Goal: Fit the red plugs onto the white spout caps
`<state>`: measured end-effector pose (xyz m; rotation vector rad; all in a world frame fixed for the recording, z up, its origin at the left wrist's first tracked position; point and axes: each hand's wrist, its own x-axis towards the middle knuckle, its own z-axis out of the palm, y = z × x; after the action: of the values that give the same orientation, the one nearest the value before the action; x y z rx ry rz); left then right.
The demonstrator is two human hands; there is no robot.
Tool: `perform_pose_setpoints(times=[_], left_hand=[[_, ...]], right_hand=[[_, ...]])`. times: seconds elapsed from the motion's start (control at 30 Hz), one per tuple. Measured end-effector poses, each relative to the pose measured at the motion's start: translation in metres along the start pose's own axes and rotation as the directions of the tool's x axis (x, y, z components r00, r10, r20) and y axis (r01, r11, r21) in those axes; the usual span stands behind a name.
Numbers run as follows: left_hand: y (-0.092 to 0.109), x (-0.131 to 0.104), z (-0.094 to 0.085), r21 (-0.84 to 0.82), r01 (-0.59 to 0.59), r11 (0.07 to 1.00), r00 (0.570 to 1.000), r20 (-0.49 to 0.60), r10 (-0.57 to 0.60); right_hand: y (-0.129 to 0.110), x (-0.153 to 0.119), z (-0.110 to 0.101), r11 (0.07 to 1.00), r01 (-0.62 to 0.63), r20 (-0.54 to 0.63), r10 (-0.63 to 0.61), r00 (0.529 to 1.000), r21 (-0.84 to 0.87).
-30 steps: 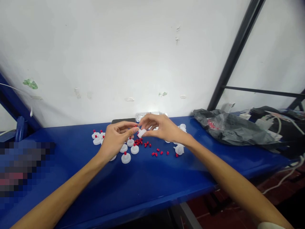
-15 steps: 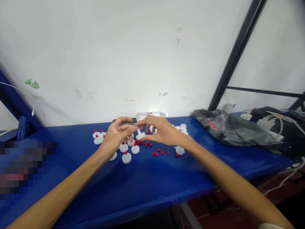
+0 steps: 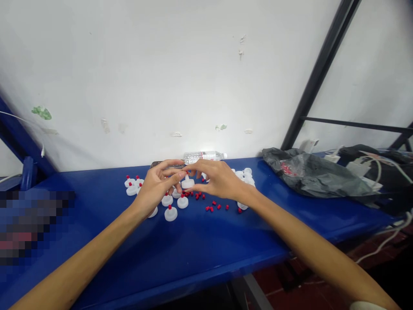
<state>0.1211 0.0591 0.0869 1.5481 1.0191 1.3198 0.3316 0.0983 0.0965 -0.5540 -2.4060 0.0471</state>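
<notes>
Between my two hands is a white nozzle cap [image 3: 187, 184], its round base down and its narrow spout up, with a bit of red at the tip. My left hand [image 3: 158, 183] pinches the tip between thumb and forefinger. My right hand [image 3: 221, 178] curves over from the other side, forefinger near the tip and thumb at the base's edge. Under and beside my left hand stand several white caps topped with red, one of them a capped nozzle [image 3: 171, 213] at the front. Loose small red caps [image 3: 219, 207] lie scattered below my right hand.
White caps without red tips [image 3: 248, 177] are heaped behind my right wrist. A clear plastic bottle [image 3: 201, 156] lies along the wall. At right, a dark plastic bag [image 3: 325, 176] holds a clear bag of red pieces [image 3: 290, 168]. The blue tabletop [image 3: 180, 258] ends at a front edge.
The white nozzle cap has gone from tilted to more upright between my hands. My right fingers have shifted slightly around it, while my left hand stays almost in place.
</notes>
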Motion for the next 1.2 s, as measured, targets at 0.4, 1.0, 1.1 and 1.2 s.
perform_pose_setpoints(times=[0.4, 1.0, 1.1, 1.2], left_hand=[[0.005, -0.002, -0.004, -0.177, 0.071, 0.982, 0.993, 0.102, -0.054], [0.002, -0.008, 0.008, 0.362, -0.055, 0.93, 0.989, 0.145, 0.002], [0.002, -0.007, 0.005, 0.365, -0.092, 0.927, 0.985, 0.168, 0.032], [0.002, -0.008, 0.005, 0.36, -0.113, 0.926, 0.984, 0.168, 0.055]], right_hand=[[-0.002, -0.004, 0.01, 0.987, 0.076, -0.077, -0.087, 0.993, -0.14], [-0.002, -0.003, 0.007, 0.997, 0.027, -0.187, -0.041, 0.981, -0.077], [-0.002, -0.002, 0.01, 0.995, 0.068, -0.218, -0.081, 0.972, -0.068], [-0.003, -0.001, 0.012, 0.994, 0.089, -0.238, -0.102, 0.966, -0.064]])
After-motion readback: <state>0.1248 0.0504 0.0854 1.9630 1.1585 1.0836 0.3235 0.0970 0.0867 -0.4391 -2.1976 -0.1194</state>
